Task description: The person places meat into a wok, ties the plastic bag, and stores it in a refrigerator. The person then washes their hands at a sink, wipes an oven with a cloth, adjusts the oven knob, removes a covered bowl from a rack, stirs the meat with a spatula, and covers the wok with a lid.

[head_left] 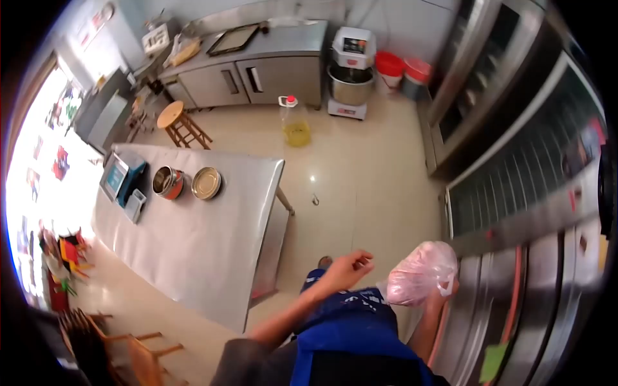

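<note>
The step in hand looks like holding up a clear plastic bag (420, 271) of pink stuff, near and to the right, well apart from the surface (193, 254) on the left. Any next move seems to call for a firm hold, since the bag looks soft. The right grip (452, 288) seems closed on its side, but the bag hides most fingers. The right forearm points up. The left arm reaches forward; its grip (351, 269) is loosely curled, half open, with nothing seen in it.

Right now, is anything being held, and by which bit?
The right hand holds a plastic bag at its lower right side in the picture. Nothing shows in the left hand.
</note>
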Demonstrator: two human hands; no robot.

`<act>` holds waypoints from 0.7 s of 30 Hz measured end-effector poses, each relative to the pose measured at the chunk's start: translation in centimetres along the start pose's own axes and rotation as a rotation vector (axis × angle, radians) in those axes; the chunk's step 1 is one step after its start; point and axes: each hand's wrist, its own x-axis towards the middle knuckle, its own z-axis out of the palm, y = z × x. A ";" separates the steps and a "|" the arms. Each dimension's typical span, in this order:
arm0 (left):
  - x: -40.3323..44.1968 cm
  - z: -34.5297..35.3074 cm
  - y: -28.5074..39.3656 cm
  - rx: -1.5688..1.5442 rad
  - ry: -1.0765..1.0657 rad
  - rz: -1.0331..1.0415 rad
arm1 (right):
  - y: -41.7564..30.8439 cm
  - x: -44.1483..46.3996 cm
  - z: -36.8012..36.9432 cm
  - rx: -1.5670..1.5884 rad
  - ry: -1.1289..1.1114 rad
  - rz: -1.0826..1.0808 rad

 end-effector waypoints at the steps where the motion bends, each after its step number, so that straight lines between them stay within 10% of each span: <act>1: 2.5 -2.6 -0.5 0.015 0.047 -0.042 | 2.2 2.1 1.5 -0.093 0.028 0.062; 7: 16.5 -17.8 -1.7 0.084 0.246 -0.089 | 1.1 16.7 16.7 -0.115 -0.096 0.247; 21: 36.7 -37.2 -8.9 -0.091 1.296 -0.405 | 1.5 41.0 66.4 -0.298 -0.563 -0.498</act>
